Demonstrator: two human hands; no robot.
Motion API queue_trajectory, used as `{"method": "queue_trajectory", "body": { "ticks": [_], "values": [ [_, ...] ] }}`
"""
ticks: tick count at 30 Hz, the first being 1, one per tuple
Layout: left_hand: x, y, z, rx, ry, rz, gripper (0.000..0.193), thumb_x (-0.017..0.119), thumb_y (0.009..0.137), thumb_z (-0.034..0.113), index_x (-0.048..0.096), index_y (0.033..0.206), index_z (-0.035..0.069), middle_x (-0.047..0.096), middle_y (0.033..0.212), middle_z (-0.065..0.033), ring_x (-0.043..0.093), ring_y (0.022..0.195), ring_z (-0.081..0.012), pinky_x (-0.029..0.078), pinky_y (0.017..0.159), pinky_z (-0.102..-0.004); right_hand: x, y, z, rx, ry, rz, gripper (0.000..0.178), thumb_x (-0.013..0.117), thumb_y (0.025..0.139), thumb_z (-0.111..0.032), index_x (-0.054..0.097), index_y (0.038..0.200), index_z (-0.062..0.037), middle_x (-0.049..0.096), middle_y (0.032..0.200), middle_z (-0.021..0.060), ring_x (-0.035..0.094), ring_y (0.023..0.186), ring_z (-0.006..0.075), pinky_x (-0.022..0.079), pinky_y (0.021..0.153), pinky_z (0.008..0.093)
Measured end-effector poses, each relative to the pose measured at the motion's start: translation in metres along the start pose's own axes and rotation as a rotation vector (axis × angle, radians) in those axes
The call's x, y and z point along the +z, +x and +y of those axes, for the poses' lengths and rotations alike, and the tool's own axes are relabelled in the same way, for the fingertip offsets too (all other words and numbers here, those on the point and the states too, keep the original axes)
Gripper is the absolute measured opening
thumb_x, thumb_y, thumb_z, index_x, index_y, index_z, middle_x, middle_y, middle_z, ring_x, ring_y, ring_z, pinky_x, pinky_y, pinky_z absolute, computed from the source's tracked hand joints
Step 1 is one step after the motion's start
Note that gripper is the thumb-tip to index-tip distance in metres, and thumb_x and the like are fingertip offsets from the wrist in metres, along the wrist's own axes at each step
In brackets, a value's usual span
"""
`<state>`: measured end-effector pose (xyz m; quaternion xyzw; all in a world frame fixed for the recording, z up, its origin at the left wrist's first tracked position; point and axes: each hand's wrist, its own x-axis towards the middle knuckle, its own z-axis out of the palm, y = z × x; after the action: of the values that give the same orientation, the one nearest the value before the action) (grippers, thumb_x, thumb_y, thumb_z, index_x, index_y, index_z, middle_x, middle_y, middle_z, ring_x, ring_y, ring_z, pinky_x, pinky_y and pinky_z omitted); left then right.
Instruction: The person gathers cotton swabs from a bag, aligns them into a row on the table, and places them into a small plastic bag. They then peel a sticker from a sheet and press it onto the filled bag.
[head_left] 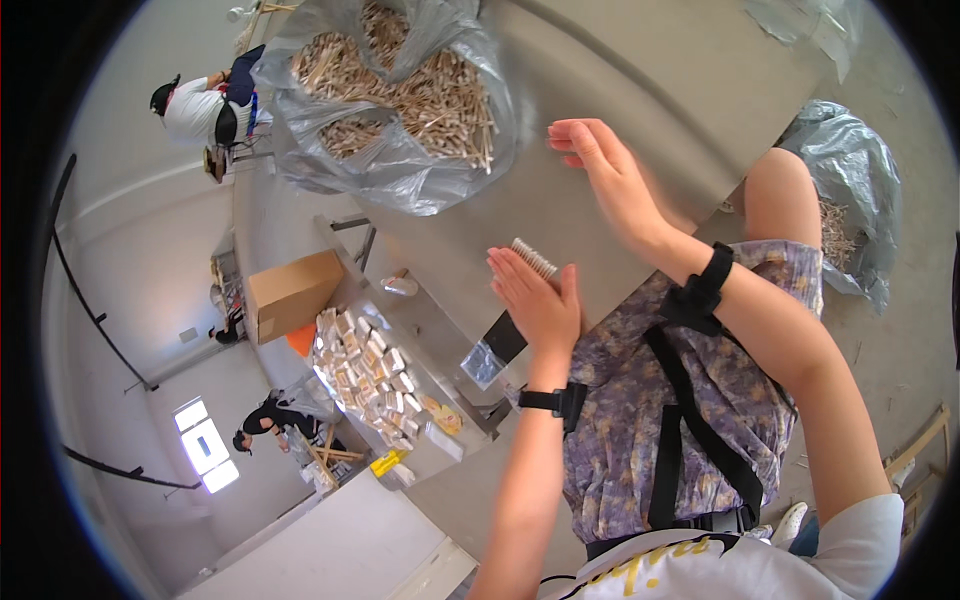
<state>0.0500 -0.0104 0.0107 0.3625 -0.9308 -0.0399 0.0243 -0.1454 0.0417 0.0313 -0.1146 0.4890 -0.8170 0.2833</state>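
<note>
My left hand (536, 305) is at the near edge of the grey-brown table (480, 225), fingers stretched out and thumb apart. A row of cotton swabs (533, 257) shows between its thumb and fingers, white tips up; the palm side is hidden. Farther right, above the table, my right hand (606, 168) has its fingers extended to the left, slightly bent, with nothing visible in them. Beyond both hands, a large clear plastic bag (425, 195) lies open, heaped with loose cotton swabs (440, 105).
Another plastic bag (850, 150) with swabs stands right of my knee. At left, a table bears many small packs (365, 375) beside a cardboard box (295, 295). A dark strip (505, 338) and clear packet lie left of my lap. Several people work farther off.
</note>
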Motion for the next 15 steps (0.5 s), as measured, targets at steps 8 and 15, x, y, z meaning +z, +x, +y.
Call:
{"method": "queue_trajectory", "body": {
  "ticks": [8,15],
  "values": [
    [0.009,0.013,0.038,0.105,-0.124,0.078,0.088,0.053,0.096,0.040,0.009,0.153,-0.012,0.013,0.158,-0.0346,0.012,0.149,-0.0472,0.016,0.118,-0.0581,0.007,-0.021,-0.001,-0.147,-0.356,-0.219,0.040,0.052,0.103,-0.031,0.055,0.129,-0.0023,0.061,0.126,0.0163,0.060,0.116,0.0296,0.048,0.097,0.0402],
    [0.006,0.015,0.035,0.107,-0.112,0.065,0.082,0.049,0.098,0.045,0.018,0.152,-0.008,0.019,0.158,-0.0315,0.017,0.148,-0.0469,0.020,0.118,-0.0559,0.009,-0.035,0.011,-0.705,-0.861,-0.601,0.043,0.058,0.096,-0.036,0.058,0.125,-0.0047,0.060,0.130,0.0127,0.054,0.124,0.0311,0.041,0.107,0.0452]
  ]
}}
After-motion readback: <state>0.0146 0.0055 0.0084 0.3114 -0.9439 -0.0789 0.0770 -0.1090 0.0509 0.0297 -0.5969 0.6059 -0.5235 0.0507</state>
